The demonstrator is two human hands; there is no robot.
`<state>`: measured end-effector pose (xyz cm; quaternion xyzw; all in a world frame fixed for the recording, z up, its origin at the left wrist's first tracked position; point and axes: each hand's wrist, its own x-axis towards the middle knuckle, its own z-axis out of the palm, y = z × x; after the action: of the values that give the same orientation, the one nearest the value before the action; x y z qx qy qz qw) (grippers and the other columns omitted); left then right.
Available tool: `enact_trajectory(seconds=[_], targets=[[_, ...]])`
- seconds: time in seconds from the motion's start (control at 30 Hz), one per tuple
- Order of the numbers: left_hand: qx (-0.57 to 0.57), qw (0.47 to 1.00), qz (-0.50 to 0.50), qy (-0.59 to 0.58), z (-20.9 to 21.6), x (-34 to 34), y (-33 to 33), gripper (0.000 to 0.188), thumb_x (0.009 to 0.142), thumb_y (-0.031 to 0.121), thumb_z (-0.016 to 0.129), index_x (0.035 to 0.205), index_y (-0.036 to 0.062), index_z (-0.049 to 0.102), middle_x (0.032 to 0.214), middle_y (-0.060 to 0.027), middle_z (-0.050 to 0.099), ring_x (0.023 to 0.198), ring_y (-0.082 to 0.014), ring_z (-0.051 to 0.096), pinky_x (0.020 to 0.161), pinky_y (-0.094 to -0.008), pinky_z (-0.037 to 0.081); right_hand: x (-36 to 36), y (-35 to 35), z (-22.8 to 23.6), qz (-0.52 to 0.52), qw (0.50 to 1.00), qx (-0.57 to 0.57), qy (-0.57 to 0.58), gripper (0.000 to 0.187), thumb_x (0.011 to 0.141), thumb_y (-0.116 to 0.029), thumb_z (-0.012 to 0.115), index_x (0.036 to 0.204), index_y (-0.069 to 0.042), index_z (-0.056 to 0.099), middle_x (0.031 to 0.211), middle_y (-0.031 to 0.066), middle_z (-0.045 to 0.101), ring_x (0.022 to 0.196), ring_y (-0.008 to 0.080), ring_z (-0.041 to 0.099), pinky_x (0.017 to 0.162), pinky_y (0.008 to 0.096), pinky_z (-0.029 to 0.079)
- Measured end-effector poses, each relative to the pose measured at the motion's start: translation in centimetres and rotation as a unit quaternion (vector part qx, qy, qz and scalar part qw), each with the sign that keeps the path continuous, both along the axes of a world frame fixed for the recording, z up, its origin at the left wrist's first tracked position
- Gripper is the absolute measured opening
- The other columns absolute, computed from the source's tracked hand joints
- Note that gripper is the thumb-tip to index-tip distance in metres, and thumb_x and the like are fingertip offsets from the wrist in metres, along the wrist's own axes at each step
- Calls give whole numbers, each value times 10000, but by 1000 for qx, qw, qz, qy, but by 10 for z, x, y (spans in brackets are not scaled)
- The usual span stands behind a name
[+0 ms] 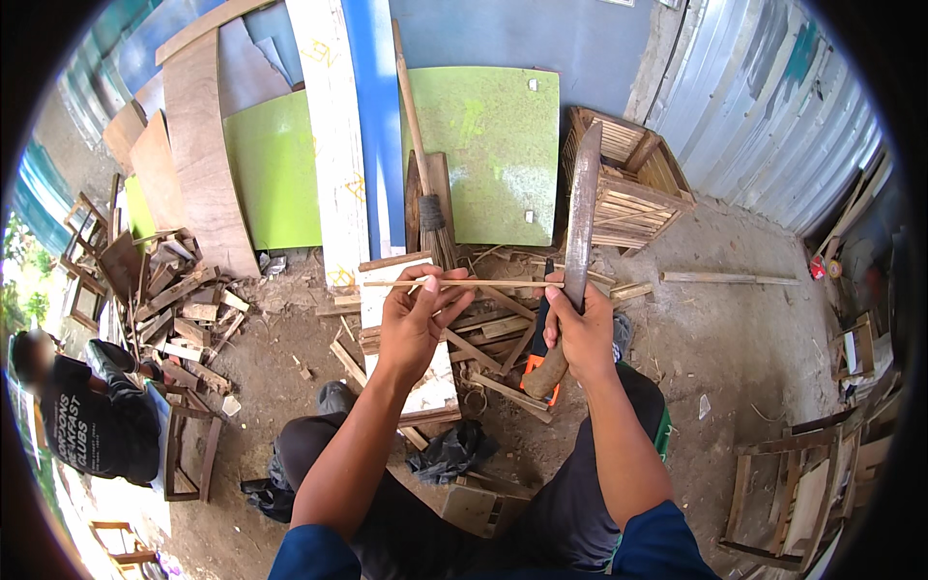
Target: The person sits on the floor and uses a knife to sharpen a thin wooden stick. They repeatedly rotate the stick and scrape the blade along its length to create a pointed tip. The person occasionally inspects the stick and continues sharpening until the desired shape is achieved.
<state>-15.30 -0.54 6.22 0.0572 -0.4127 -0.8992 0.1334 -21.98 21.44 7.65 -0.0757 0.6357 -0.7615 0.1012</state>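
My left hand (pixel 411 333) pinches a thin, pale wooden stick (pixel 507 283) between thumb and fingertips, the other fingers loosely curled. The stick lies level across the view, its left end jutting past the hand. In my right hand (pixel 585 333) is a machete (pixel 582 208), gripped at its wooden handle (pixel 547 375), with the long worn blade pointing up and away. The stick's right end meets the right thumb beside the lower blade; whether it touches the blade I cannot tell. Below the hands lies a white board (pixel 432 389), and a handsaw with an orange handle (pixel 532 363) lies partly behind the machete.
Wood scraps (pixel 503 329) litter the ground between my legs and pile up at left (pixel 193 300). A broom (pixel 432 217) leans on green panels (pixel 483 145). A slatted crate (pixel 633 184) stands far right. Another person (pixel 106 416) sits at left. Wooden frames (pixel 788 483) lie at right.
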Motion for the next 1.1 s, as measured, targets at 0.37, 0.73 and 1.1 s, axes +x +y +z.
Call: enact_trajectory(seconds=[0.37, 0.73, 1.1], targets=[[12, 995, 95, -8, -3, -2, -5, 411, 1116, 365, 458, 1170, -25, 577, 1205, -255, 678, 1075, -309, 725, 960, -435, 642, -6, 6, -1, -80, 992, -75, -64, 173, 1036, -151, 634, 1121, -2, 609, 931, 109, 660, 526, 115, 523, 462, 292, 448], [-12, 999, 27, 20, -1, -1, 0, 499, 1139, 352, 364, 1388, -53, 512, 1392, -258, 602, 1267, -331, 635, 1096, -478, 556, -12, 15, -3, -99, 982, -140, -81, 205, 1020, -167, 657, 1156, -22, 606, 995, 94, 640, 603, 106, 513, 493, 295, 438], [-9, 999, 37, 9, 5, -2, 3, 507, 1151, 332, 294, 1469, -41, 425, 1465, -244, 547, 1358, -352, 561, 1150, -504, 501, -7, 15, 4, -93, 991, -88, -40, 251, 1033, -112, 606, 1255, 4, 582, 1035, 132, 653, 573, 126, 535, 485, 307, 459]])
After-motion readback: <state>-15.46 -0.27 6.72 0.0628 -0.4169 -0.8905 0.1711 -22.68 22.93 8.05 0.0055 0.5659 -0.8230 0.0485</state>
